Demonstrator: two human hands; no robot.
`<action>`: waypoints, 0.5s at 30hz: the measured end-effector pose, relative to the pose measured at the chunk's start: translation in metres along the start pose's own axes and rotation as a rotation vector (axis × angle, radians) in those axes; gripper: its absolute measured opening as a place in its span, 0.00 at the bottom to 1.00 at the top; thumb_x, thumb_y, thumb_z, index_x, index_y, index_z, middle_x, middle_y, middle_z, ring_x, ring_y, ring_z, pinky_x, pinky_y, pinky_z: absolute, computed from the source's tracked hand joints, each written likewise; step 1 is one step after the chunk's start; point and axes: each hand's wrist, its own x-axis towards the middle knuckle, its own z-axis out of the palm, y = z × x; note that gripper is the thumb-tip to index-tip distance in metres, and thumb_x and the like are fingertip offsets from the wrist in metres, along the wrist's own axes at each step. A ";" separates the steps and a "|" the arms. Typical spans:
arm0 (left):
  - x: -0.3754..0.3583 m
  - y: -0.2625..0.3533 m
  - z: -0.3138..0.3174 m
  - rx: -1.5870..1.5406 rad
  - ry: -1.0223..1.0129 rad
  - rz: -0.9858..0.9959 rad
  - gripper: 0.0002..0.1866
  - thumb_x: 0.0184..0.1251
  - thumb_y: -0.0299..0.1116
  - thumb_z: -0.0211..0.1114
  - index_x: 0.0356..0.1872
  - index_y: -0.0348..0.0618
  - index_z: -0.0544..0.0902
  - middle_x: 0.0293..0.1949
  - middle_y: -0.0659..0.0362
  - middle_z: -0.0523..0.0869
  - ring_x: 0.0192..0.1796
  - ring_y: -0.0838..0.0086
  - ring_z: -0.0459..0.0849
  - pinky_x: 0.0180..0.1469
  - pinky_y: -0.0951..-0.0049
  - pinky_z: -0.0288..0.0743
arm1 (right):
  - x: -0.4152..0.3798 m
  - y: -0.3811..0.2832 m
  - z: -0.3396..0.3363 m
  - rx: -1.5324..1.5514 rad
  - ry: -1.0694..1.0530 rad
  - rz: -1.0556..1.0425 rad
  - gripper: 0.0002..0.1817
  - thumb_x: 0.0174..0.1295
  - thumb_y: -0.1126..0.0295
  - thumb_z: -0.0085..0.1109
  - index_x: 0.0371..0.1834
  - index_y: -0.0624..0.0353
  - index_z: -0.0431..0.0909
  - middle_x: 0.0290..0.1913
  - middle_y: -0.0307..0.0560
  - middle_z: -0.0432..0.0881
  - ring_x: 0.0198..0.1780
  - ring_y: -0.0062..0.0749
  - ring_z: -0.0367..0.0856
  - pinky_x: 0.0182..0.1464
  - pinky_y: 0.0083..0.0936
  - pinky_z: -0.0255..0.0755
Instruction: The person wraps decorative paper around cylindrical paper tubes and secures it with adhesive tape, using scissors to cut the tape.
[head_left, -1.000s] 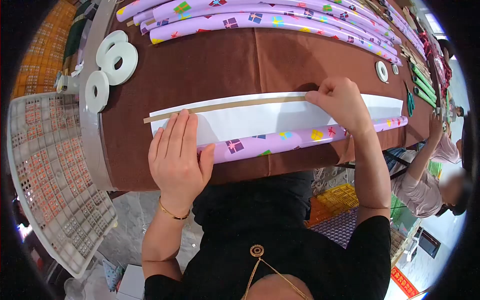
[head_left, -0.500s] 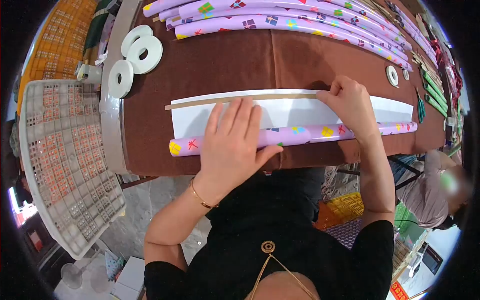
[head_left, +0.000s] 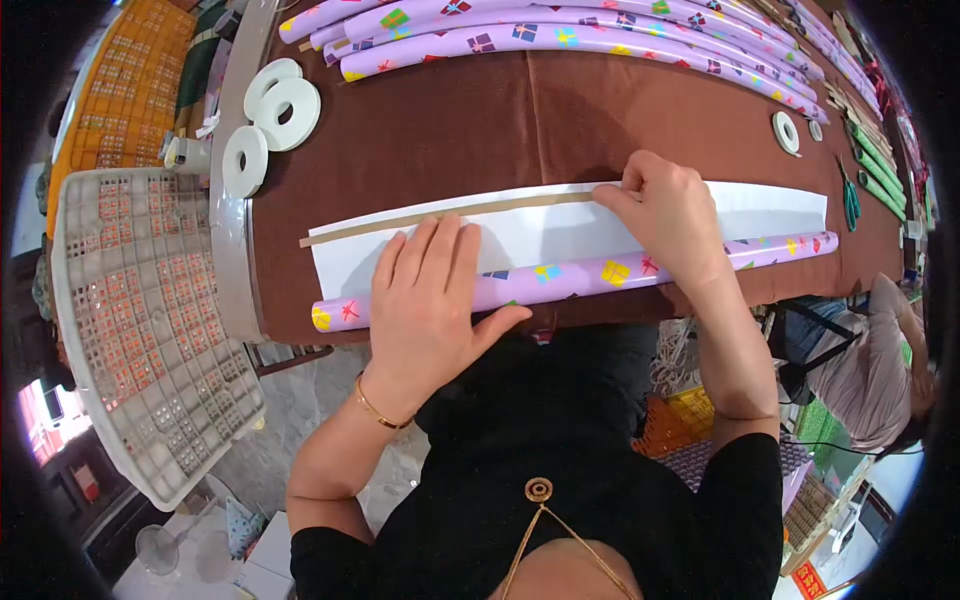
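Note:
Purple gift-patterned wrapping paper point(head_left: 520, 280), partly rolled, lies along the near side of the table with its white underside point(head_left: 530, 230) spread out behind the roll. A narrow tan strip point(head_left: 345, 233) runs along the far part of the white side, its left end poking past the paper. My left hand point(head_left: 430, 295) rests flat across the roll and the white side, fingers stretched and thumb apart. With thumb and bent fingers, my right hand point(head_left: 665, 205) pinches at the strip's right end; the fingertips partly hide it there.
More purple rolls point(head_left: 560, 40) lie at the back of the brown-covered table point(head_left: 430, 120). White tape rings point(head_left: 287, 113) are at left, a smaller ring point(head_left: 786, 132) and green-handled scissors point(head_left: 850, 203) at right. A plastic crate point(head_left: 150, 340) stands left. Another person point(head_left: 865, 370) is at right.
The left end of the paper and strip has shifted left and slightly nearer to me, my left hand moving with it. My right hand has slid left along the paper, still pinching.

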 end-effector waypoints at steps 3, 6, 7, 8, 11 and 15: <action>0.012 0.010 0.003 -0.027 0.018 0.000 0.42 0.50 0.61 0.71 0.55 0.32 0.77 0.55 0.47 0.78 0.58 0.54 0.76 0.64 0.55 0.66 | 0.001 0.000 0.001 0.008 0.012 -0.016 0.17 0.52 0.61 0.72 0.24 0.64 0.77 0.20 0.55 0.78 0.25 0.49 0.81 0.31 0.37 0.73; 0.026 0.020 0.008 -0.064 0.003 0.037 0.42 0.49 0.61 0.71 0.55 0.32 0.77 0.51 0.47 0.78 0.54 0.54 0.76 0.62 0.56 0.68 | 0.000 0.001 0.001 0.010 0.023 -0.019 0.17 0.52 0.61 0.72 0.24 0.64 0.77 0.21 0.56 0.79 0.26 0.50 0.81 0.31 0.38 0.73; 0.031 0.023 0.010 -0.095 0.015 0.042 0.42 0.49 0.61 0.71 0.54 0.31 0.77 0.49 0.47 0.78 0.53 0.54 0.76 0.61 0.56 0.69 | 0.000 0.001 0.001 0.011 0.027 -0.017 0.17 0.52 0.61 0.72 0.24 0.64 0.77 0.21 0.56 0.79 0.26 0.50 0.81 0.32 0.38 0.73; 0.035 0.026 0.012 -0.125 0.027 0.048 0.42 0.48 0.61 0.71 0.53 0.31 0.77 0.47 0.48 0.78 0.51 0.54 0.76 0.60 0.57 0.69 | -0.001 0.001 0.001 0.011 0.029 -0.015 0.17 0.52 0.61 0.72 0.24 0.64 0.77 0.21 0.56 0.79 0.26 0.50 0.81 0.32 0.38 0.73; 0.046 0.033 0.018 -0.157 0.058 0.064 0.43 0.46 0.62 0.72 0.51 0.29 0.78 0.46 0.48 0.78 0.50 0.56 0.75 0.58 0.59 0.70 | 0.000 -0.001 0.000 0.008 0.019 -0.001 0.17 0.52 0.60 0.72 0.24 0.64 0.77 0.22 0.56 0.79 0.27 0.51 0.81 0.32 0.39 0.74; 0.055 0.048 0.025 -0.182 0.081 0.088 0.43 0.45 0.61 0.72 0.50 0.27 0.78 0.44 0.48 0.78 0.51 0.57 0.75 0.57 0.59 0.71 | 0.000 0.000 0.000 0.006 0.012 0.005 0.17 0.52 0.60 0.72 0.24 0.64 0.78 0.23 0.57 0.80 0.28 0.52 0.82 0.33 0.39 0.75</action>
